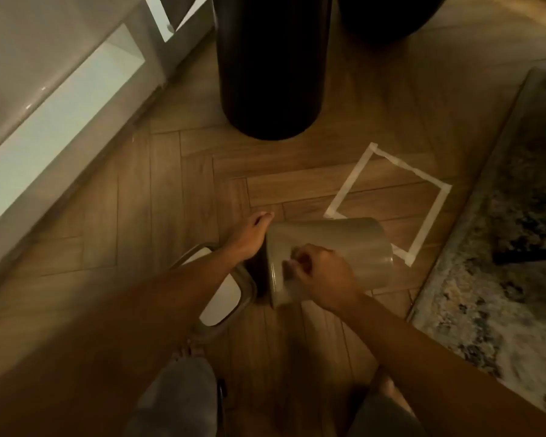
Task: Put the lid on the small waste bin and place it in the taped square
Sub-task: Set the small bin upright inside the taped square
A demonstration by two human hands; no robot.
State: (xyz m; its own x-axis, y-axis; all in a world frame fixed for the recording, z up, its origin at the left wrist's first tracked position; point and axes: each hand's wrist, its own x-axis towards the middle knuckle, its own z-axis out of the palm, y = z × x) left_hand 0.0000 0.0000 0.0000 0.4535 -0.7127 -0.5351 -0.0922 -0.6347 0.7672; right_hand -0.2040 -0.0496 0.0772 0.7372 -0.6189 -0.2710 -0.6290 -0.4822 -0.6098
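Observation:
The small grey waste bin (344, 247) lies tipped on its side on the wooden floor, its open mouth turned left and its base toward the taped square (360, 171). My right hand (322, 272) grips the bin's rim near the front. My left hand (252, 238) rests on the far side of the rim. The lid (221, 298), grey-framed with a white centre, lies on the floor just left of the bin's mouth, partly under my left forearm. The white taped square sits right behind the bin; the bin's base overlaps its near corner.
A tall black cylindrical bin (271, 67) stands behind, with another dark round object (388, 14) to its right. A patterned rug (511, 222) edges the right side. White cabinet fronts (60, 99) run along the left. My knees (183, 402) show at the bottom.

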